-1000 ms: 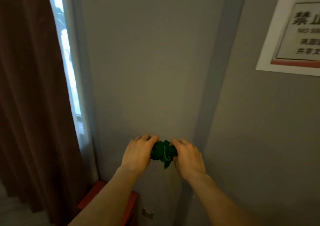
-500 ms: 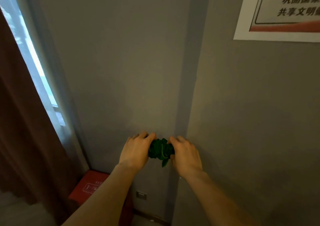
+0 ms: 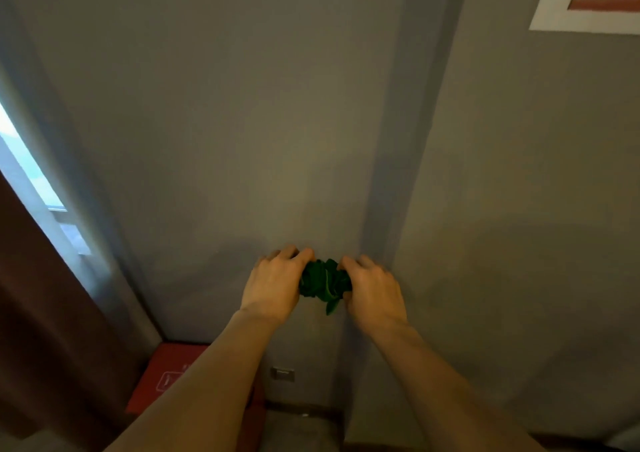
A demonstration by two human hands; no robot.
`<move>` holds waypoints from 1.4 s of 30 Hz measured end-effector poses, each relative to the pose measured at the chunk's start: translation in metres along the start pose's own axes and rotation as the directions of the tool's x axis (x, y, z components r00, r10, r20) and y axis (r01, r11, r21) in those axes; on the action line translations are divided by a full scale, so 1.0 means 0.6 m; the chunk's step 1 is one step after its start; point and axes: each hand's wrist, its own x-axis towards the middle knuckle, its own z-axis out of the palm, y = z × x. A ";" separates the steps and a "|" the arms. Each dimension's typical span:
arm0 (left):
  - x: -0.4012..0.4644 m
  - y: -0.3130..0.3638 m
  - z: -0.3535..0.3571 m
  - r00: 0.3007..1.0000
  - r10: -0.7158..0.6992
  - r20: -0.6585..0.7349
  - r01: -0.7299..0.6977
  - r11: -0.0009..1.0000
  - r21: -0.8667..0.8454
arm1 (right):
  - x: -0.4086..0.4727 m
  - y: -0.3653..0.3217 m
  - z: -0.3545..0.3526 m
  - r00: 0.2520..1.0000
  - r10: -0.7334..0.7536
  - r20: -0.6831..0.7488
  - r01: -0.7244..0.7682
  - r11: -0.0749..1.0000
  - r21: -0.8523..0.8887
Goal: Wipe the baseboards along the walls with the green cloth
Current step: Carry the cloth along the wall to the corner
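No readable writing on the sign (image 3: pixel 588 0); your left hand (image 3: pixel 273 287) and right hand (image 3: pixel 374 292) both clutch the bunched green cloth (image 3: pixel 323 280) between them.

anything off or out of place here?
Nothing damaged or spilled. Only oddity: the green cloth is bunched between left hand and right hand up at mid-wall, well above the baseboard.

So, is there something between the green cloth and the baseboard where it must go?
Nothing visible blocks it. Both hands, left hand and right hand, hold the green cloth up against the wall; the baseboard shows bare below, with a red box to its left.
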 end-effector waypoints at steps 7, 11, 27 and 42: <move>-0.001 -0.053 0.030 0.998 0.062 0.024 -0.060 0.996 -0.059 | -0.006 -0.037 0.045 0.996 0.087 -0.015 -0.088 0.996 -0.029; -0.011 -0.067 0.059 0.997 0.064 0.047 -0.060 0.995 -0.084 | -0.015 -0.041 0.071 0.991 0.134 0.023 -0.133 0.990 -0.046; -0.050 -0.076 0.248 0.990 0.010 0.142 0.007 0.993 -0.118 | -0.055 0.047 0.237 0.974 0.156 0.165 -0.169 0.983 0.070; -0.160 -0.125 0.610 0.943 -0.052 0.329 0.105 0.984 -0.146 | -0.180 0.161 0.573 0.909 0.242 0.339 -0.308 0.939 0.154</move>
